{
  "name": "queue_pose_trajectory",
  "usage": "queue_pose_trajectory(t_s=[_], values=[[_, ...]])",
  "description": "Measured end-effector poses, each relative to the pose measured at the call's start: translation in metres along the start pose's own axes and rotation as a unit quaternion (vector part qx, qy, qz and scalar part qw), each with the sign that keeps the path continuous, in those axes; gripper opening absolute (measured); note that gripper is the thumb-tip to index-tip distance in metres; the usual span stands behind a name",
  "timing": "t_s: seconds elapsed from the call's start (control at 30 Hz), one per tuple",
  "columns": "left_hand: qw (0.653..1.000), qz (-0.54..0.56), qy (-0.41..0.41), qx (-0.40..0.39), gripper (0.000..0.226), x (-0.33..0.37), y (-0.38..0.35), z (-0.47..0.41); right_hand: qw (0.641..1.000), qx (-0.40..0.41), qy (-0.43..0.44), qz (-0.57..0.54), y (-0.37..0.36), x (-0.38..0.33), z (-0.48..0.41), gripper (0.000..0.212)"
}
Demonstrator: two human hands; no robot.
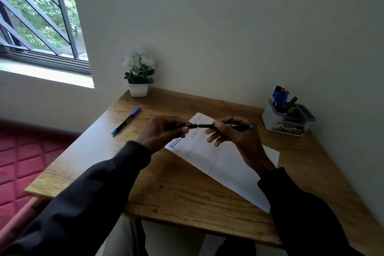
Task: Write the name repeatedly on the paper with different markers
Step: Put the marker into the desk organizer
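Observation:
A white sheet of paper (226,164) lies at an angle on the wooden desk (178,195), with several lines of handwriting near its far end. Above it I hold a black marker (204,125) level between both hands. My left hand (162,131) grips its cap end. My right hand (230,133) grips the barrel, whose teal tip end (250,126) sticks out to the right. Whether the cap is on or coming off is hidden by my fingers. A blue-capped marker (126,120) lies on the desk to the left.
A white organiser (287,118) holding several markers stands at the desk's back right. A small white pot with white flowers (138,81) stands at the back left, by the wall. A window is at upper left, and red flooring lies left of the desk.

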State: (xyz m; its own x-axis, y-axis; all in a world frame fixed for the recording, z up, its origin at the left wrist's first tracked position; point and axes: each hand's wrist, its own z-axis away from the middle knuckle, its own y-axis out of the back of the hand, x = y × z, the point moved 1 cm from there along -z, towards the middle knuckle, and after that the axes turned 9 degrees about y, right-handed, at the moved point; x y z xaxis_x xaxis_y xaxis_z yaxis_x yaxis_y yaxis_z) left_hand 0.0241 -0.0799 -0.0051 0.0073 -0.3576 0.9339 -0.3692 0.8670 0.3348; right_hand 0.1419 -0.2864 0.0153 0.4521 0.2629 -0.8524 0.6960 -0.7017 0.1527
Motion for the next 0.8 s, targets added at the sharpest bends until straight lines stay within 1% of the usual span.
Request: queue_pose_trajectory(t_s=[0.1,0.17,0.27,0.33,0.43,0.6,0.67,0.73,0.77,0.8], values=[[1.000,-0.021,-0.013,-0.011,0.018,0.003,-0.002,0.000,0.999,0.007,-0.008,0.045,-0.001,0.000,0.001,0.014],[0.998,-0.043,-0.027,-0.022,0.016,0.007,-0.004,0.000,0.998,0.005,-0.002,0.055,-0.003,0.000,0.001,0.015],[0.997,-0.062,-0.042,-0.018,0.014,0.012,-0.010,-0.002,1.000,0.013,0.012,0.025,-0.006,0.001,0.000,0.013],[0.998,-0.048,-0.035,-0.007,0.015,0.014,-0.012,-0.004,0.999,0.032,0.014,-0.004,-0.008,0.004,-0.001,0.010],[0.998,-0.049,-0.036,0.009,0.018,0.014,-0.014,-0.004,0.999,0.047,0.013,-0.021,-0.015,0.008,-0.002,0.012],[0.998,-0.024,-0.050,0.009,0.016,0.015,-0.014,-0.001,0.994,0.061,-0.028,-0.090,-0.018,0.009,-0.002,0.025],[1.000,0.002,-0.028,0.009,0.016,0.019,-0.012,-0.005,0.991,0.085,-0.042,-0.097,-0.015,0.006,-0.005,0.028],[1.000,0.016,0.005,0.021,0.016,0.023,-0.009,-0.010,0.988,0.128,-0.043,-0.081,-0.008,0.004,-0.008,0.022],[0.999,0.018,0.015,0.026,0.017,0.024,-0.006,-0.013,0.987,0.147,-0.039,-0.051,-0.004,0.004,-0.009,0.014],[0.999,0.018,0.020,0.026,0.017,0.025,-0.004,-0.016,0.987,0.160,-0.027,0.005,0.001,0.004,-0.011,0.006]])
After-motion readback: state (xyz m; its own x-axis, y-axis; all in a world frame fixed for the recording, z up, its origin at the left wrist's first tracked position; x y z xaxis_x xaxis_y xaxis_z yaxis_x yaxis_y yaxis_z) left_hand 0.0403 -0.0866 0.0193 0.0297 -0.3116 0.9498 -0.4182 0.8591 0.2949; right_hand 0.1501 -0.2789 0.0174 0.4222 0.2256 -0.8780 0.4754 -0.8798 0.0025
